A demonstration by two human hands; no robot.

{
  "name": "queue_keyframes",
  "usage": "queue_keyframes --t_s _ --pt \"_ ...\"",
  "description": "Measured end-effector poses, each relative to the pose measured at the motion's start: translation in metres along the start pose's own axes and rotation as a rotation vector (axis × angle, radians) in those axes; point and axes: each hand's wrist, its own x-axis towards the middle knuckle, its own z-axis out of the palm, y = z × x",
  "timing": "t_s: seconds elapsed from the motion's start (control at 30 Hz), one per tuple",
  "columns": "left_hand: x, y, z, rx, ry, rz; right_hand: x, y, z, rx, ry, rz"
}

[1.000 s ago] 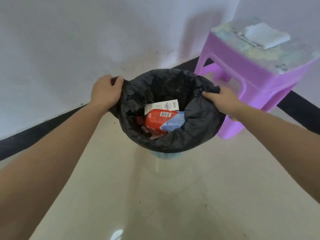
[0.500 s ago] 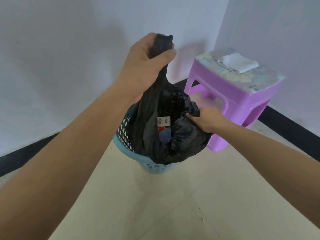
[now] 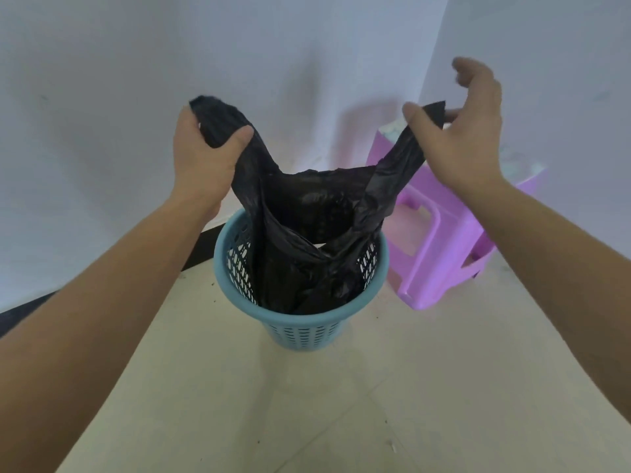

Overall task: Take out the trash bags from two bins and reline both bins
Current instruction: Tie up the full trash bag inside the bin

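Note:
A light blue perforated bin (image 3: 302, 322) stands on the floor in the room's corner. A black trash bag (image 3: 307, 240) hangs in it, its body still inside the bin and its two handles stretched upward. My left hand (image 3: 205, 155) grips the left handle above the bin's left rim. My right hand (image 3: 464, 131) pinches the right handle between thumb and fingers, higher and to the right, with the other fingers spread. The bag's mouth gapes between the handles; its contents are hidden in the dark inside.
A purple plastic stool (image 3: 454, 240) stands close to the bin's right side, against the wall. White walls meet in the corner behind, with a black skirting strip (image 3: 205, 247) along the floor. Pale tiled floor (image 3: 341, 404) stretches toward me.
Both hands left the bin's rim and lifted the bag's handles. The right hand rose from the bag's edge to hold the right handle high. The liner has come off the rim.

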Motion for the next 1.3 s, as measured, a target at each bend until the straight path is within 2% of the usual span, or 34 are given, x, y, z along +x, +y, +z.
queue_keyframes --t_s 0.13,0.27,0.33,0.4,0.5,0.6,0.77,0.87,0.97,1.07,1.17,1.23,1.3 --pt "-0.012 -0.024 -0.003 -0.074 0.0 -0.202 -0.05 0.034 0.015 0.093 -0.015 0.249" --pt "-0.028 -0.05 0.0 -0.173 -0.062 -0.28 -0.103 0.054 0.034 0.114 -0.398 0.468" --pt "-0.033 -0.061 0.0 -0.118 -0.11 -0.278 -0.12 0.055 0.042 0.102 -0.572 0.455" --pt "-0.034 -0.073 -0.001 -0.012 -0.209 -0.273 -0.126 0.051 0.053 0.096 -0.649 0.404" --pt "-0.033 -0.082 0.001 0.118 -0.31 -0.267 -0.125 0.041 0.073 0.128 -0.563 0.31" --pt "-0.023 -0.08 0.011 0.097 -0.269 -0.234 -0.116 0.037 0.091 0.111 -0.489 0.303" --pt "-0.014 -0.067 0.03 0.059 -0.202 -0.275 -0.1 0.024 0.104 0.149 -0.584 0.318" --pt "-0.013 -0.06 0.028 -0.006 -0.101 -0.35 -0.101 0.02 0.108 0.176 -0.67 0.296" --pt "-0.007 -0.052 0.02 -0.223 -0.061 -0.428 -0.1 0.015 0.109 0.17 -0.65 0.271" --pt "-0.006 -0.053 0.011 -0.227 -0.136 -0.452 -0.091 0.012 0.106 0.246 -0.586 0.21" --pt "-0.007 -0.052 0.008 -0.227 -0.289 -0.477 -0.088 0.009 0.1 0.349 -0.666 0.282" --pt "-0.008 -0.047 0.008 -0.226 -0.425 -0.418 -0.089 0.008 0.098 0.362 -0.687 0.273" --pt "-0.014 -0.042 0.011 -0.104 -0.535 -0.312 -0.087 0.006 0.094 0.382 -0.699 0.262"
